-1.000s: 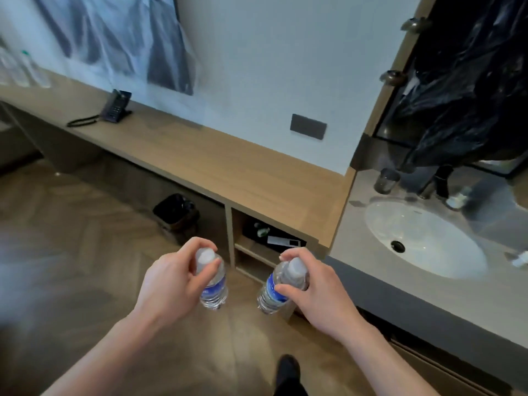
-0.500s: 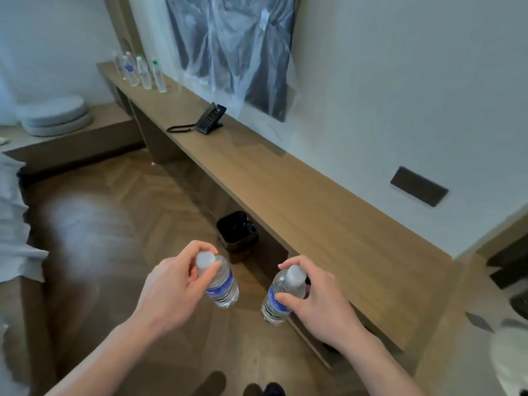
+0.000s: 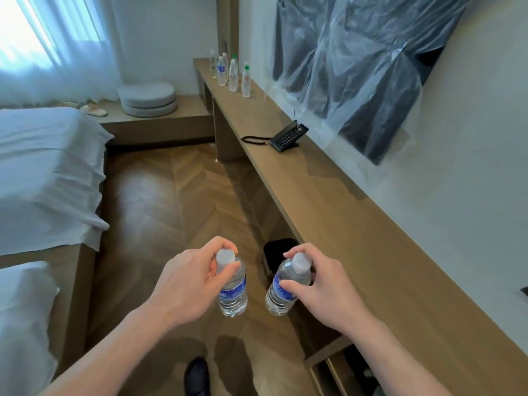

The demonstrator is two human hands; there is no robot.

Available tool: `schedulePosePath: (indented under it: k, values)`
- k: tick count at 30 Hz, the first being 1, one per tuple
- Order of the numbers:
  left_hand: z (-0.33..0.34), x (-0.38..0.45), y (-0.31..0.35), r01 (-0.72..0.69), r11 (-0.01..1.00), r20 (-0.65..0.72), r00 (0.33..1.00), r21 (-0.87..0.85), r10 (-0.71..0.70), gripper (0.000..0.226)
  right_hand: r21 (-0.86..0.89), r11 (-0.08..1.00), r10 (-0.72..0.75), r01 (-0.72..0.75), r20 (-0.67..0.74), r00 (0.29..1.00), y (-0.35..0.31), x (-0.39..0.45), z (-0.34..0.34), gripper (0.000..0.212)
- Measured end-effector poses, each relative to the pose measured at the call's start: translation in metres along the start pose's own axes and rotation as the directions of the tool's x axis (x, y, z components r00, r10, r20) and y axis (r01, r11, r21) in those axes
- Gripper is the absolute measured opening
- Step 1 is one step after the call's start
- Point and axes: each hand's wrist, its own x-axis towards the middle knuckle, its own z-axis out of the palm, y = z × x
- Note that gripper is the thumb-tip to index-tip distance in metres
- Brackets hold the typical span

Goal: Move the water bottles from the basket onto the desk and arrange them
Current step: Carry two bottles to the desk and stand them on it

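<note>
From the head camera, both hands are held out low in front of the person, above the wooden herringbone floor [image 3: 160, 212]. The left hand [image 3: 188, 284] grasps a small clear water bottle [image 3: 233, 290] by its neck, fingers wrapped just under the white cap, the bottle hanging nearly upright with its blue label facing the camera. The right hand [image 3: 320, 287] grips a second water bottle [image 3: 281, 290] the same way, near the cap, and this one tilts with its base swung toward seven o'clock. The two bottles hang close together without touching, at about six o'clock in the view. A long wooden table [image 3: 328, 207] runs along the wall from five o'clock up to twelve o'clock, just beside the right hand. At its far end, around twelve o'clock, a cluster of bottles [image 3: 231, 71] stands upright, some with green caps and some with white; their exact number is hard to tell. Midway along the table sits a black telephone [image 3: 288, 137] with its coiled cord trailing toward nine o'clock. Under the table, just beyond the right hand's bottle, is a dark waste bin [image 3: 274, 250]. A bed [image 3: 43, 172] with white sheets fills the nine o'clock side, and two round cushions [image 3: 148, 100] are stacked on a low bench at eleven o'clock. A plastic-covered dark panel [image 3: 357, 61] hangs on the wall at one o'clock.
</note>
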Motion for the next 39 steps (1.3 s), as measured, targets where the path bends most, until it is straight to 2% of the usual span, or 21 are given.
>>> schedulePosePath:
  k: [8,13,20,24,27,31,39]
  values:
    - [-0.052,0.101,-0.080,-0.012,1.000,0.023,1.000,0.017,0.011,0.012,0.038,0.999,-0.001,0.003,-0.047,0.999,-0.052,0.121,0.045,0.044]
    - [-0.080,0.169,-0.110,-0.031,0.999,0.019,0.999,0.037,0.030,0.012,0.097,0.995,0.028,-0.018,-0.103,0.994,-0.069,0.187,0.049,0.044]
    - [-0.091,0.267,-0.149,0.021,0.999,0.005,1.000,-0.049,-0.021,0.010,0.109,0.994,0.010,0.000,-0.089,0.996,-0.070,0.300,0.044,0.046]
    - [-0.085,0.333,-0.162,-0.003,0.998,-0.040,0.999,-0.064,0.001,0.011,0.145,0.989,-0.002,0.013,-0.071,0.997,-0.060,0.374,0.040,0.047]
    - [-0.084,0.381,-0.167,0.074,0.996,-0.066,0.995,-0.040,-0.076,0.008,0.160,0.987,-0.016,0.028,-0.075,0.997,-0.052,0.428,0.033,0.045]
    - [-0.083,0.441,-0.175,0.137,0.984,-0.125,0.981,-0.111,-0.150,0.009,0.161,0.986,-0.032,0.037,-0.031,0.999,-0.048,0.502,0.019,0.047]
    - [-0.086,0.518,-0.189,0.180,0.973,-0.138,0.970,-0.143,-0.199,0.009,0.160,0.985,-0.068,0.066,0.010,0.998,-0.048,0.592,0.002,0.046]
